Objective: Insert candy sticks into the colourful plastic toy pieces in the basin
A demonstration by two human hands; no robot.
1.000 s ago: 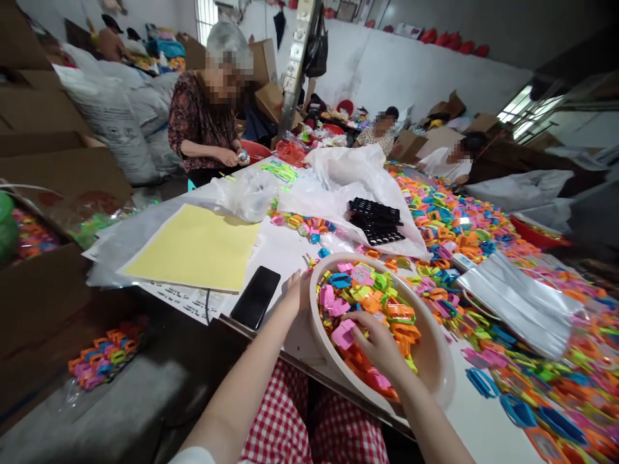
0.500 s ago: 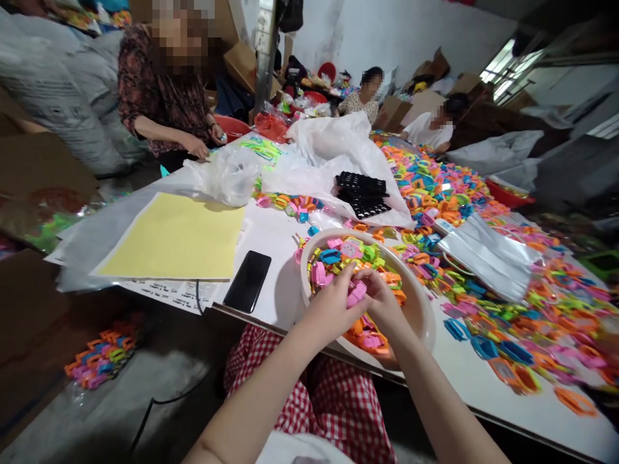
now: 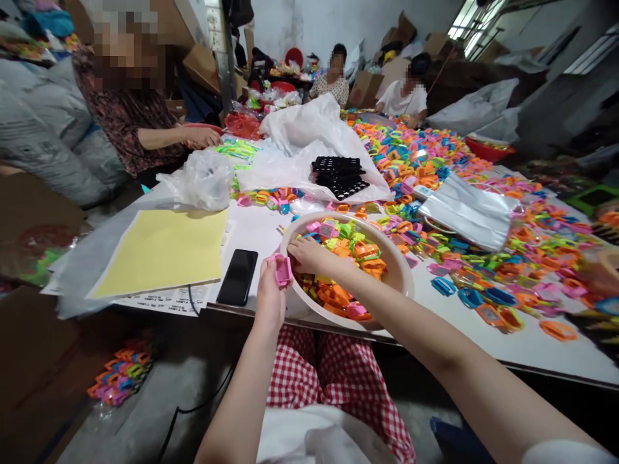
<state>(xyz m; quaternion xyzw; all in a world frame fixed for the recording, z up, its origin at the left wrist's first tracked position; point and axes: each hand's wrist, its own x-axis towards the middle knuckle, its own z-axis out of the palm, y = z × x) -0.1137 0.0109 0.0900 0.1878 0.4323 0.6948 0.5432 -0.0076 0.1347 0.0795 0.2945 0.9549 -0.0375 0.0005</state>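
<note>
A small pink plastic case (image 3: 283,269), shaped like a toy watch body, is pinched in my left hand (image 3: 271,291) just outside the basin's left rim. My right hand (image 3: 309,255) reaches across into the cream basin (image 3: 403,274). Its fingers are bent down against the colourful plastic pieces (image 3: 333,293) by the left inside wall; whatever they grip is hidden. Orange, pink, yellow, green and blue pieces fill much of the basin, which sits at the table's front edge.
Left of the basin lie a black phone (image 3: 238,277) and a yellow sheet (image 3: 159,251). Behind are black perforated trays (image 3: 340,177) on white plastic. A silvery pouch (image 3: 471,209) rests on a large spread of pieces (image 3: 411,158). A co-worker (image 3: 140,122) works at the far left; others sit behind.
My hands, together over the basin before, are now apart. The left has moved left with the pink case; the right has gone to the basin's left side. The view has shifted right.
</note>
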